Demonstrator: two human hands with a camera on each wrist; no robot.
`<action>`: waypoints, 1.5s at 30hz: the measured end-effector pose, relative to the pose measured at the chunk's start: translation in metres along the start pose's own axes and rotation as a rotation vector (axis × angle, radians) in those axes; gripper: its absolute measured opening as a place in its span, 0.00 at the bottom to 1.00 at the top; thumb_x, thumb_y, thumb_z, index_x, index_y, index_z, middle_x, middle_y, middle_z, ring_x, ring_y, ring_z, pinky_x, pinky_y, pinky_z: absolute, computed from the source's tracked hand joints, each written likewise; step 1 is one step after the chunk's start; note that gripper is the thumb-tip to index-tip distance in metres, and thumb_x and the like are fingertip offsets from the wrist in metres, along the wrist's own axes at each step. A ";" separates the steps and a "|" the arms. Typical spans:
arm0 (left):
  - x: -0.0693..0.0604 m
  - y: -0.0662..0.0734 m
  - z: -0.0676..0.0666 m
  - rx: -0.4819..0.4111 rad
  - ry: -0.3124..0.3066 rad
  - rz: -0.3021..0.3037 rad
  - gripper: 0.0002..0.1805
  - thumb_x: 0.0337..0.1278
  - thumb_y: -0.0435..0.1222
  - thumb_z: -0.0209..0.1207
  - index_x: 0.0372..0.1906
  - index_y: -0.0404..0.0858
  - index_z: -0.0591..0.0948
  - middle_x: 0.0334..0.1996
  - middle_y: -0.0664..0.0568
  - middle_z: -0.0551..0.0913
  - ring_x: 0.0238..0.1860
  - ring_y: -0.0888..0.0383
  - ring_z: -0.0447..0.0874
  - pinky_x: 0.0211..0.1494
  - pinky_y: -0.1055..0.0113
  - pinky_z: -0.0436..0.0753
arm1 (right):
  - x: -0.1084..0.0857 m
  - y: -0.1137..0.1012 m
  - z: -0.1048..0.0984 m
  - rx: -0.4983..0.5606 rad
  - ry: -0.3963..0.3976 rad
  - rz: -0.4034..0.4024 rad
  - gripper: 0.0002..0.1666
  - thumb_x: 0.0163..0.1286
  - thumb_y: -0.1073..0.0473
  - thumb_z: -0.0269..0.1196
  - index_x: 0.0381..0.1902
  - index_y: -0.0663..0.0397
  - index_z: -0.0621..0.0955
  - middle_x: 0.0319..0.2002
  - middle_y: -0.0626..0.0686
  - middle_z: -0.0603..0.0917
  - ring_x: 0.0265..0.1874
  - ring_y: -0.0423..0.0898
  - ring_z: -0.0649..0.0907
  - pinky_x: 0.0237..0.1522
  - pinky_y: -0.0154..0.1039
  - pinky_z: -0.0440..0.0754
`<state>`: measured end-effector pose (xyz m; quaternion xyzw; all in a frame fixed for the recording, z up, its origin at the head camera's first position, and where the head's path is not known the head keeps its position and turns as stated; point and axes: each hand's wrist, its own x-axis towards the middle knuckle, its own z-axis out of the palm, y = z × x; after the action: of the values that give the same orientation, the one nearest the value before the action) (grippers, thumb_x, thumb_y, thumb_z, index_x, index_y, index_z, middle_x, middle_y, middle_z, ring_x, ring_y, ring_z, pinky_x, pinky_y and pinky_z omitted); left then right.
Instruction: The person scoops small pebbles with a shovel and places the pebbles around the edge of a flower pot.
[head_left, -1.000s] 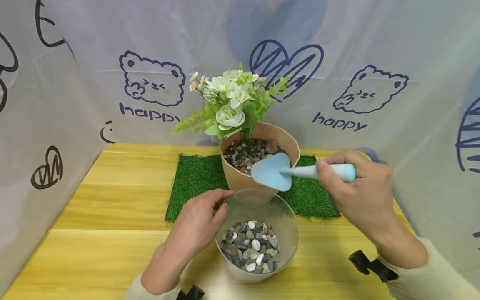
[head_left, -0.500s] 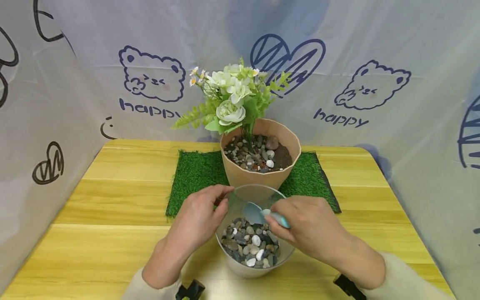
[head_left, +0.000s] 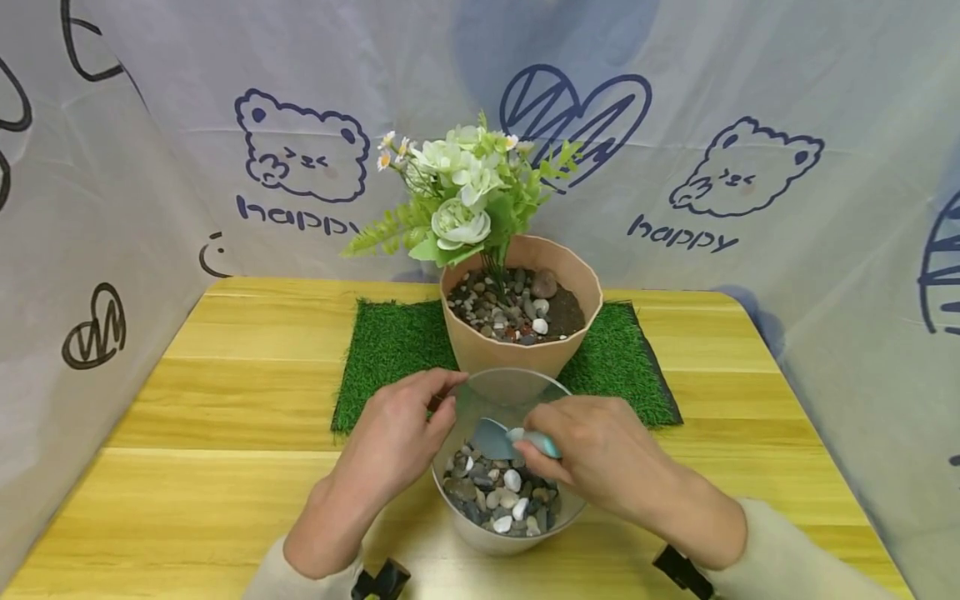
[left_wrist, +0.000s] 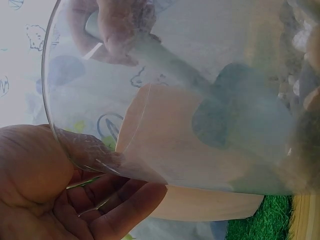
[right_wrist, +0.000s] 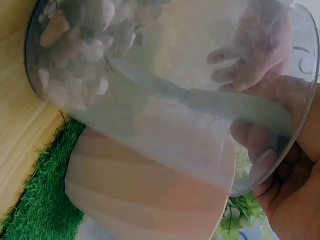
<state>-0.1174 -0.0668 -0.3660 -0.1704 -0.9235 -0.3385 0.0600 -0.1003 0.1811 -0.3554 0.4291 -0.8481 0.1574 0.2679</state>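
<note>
A clear plastic bucket [head_left: 495,546] partly filled with mixed pebbles [head_left: 504,504] stands on the table in front of me. My left hand [head_left: 397,442] holds its rim at the far left, thumb and fingers pinching the wall, as the left wrist view confirms. Inside the bucket, my right hand [head_left: 600,446] grips the handle of a light blue trowel [head_left: 492,439]. The trowel's blade points down, its tip at the pebbles in the right wrist view. Behind the bucket is a peach flowerpot [head_left: 517,360] with soil, stones and white artificial flowers [head_left: 461,192].
The flowerpot sits on a green artificial-grass mat [head_left: 397,350] near the back of the wooden table [head_left: 247,400]. A printed cloth [head_left: 420,75] hangs behind and at both sides. The bucket stands just in front of the pot.
My right hand has brought the trowel from above the pot's right edge leftward and down into the bucket, lowering its blade to the pebbles. The left hand has kept its hold on the rim.
</note>
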 end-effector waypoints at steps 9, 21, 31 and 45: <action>0.000 0.001 0.001 -0.005 -0.005 -0.007 0.16 0.71 0.34 0.62 0.59 0.45 0.87 0.48 0.52 0.90 0.37 0.63 0.83 0.42 0.64 0.86 | 0.000 0.000 -0.007 0.106 -0.092 0.062 0.19 0.82 0.44 0.58 0.33 0.48 0.83 0.23 0.39 0.81 0.21 0.31 0.75 0.22 0.27 0.75; 0.000 0.002 0.000 -0.005 -0.004 -0.018 0.16 0.71 0.34 0.62 0.59 0.45 0.86 0.47 0.54 0.90 0.37 0.63 0.84 0.41 0.65 0.86 | 0.007 0.001 -0.016 0.202 -0.299 0.252 0.07 0.73 0.52 0.68 0.36 0.47 0.86 0.25 0.39 0.86 0.19 0.27 0.74 0.21 0.26 0.71; -0.001 0.003 -0.001 -0.007 -0.008 -0.036 0.16 0.72 0.34 0.61 0.61 0.44 0.86 0.49 0.52 0.90 0.37 0.63 0.83 0.39 0.66 0.85 | 0.018 -0.004 -0.024 0.314 -0.398 0.361 0.09 0.76 0.51 0.66 0.38 0.48 0.86 0.26 0.40 0.86 0.20 0.27 0.76 0.22 0.26 0.75; 0.000 0.003 0.000 -0.003 -0.008 -0.042 0.16 0.72 0.34 0.61 0.60 0.44 0.86 0.48 0.52 0.90 0.36 0.63 0.83 0.39 0.66 0.85 | 0.020 -0.001 -0.020 0.497 -0.434 0.622 0.09 0.74 0.51 0.68 0.36 0.48 0.87 0.14 0.37 0.76 0.12 0.33 0.73 0.15 0.31 0.73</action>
<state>-0.1162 -0.0648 -0.3644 -0.1522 -0.9266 -0.3403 0.0490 -0.1029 0.1769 -0.3276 0.2284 -0.9097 0.3356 -0.0875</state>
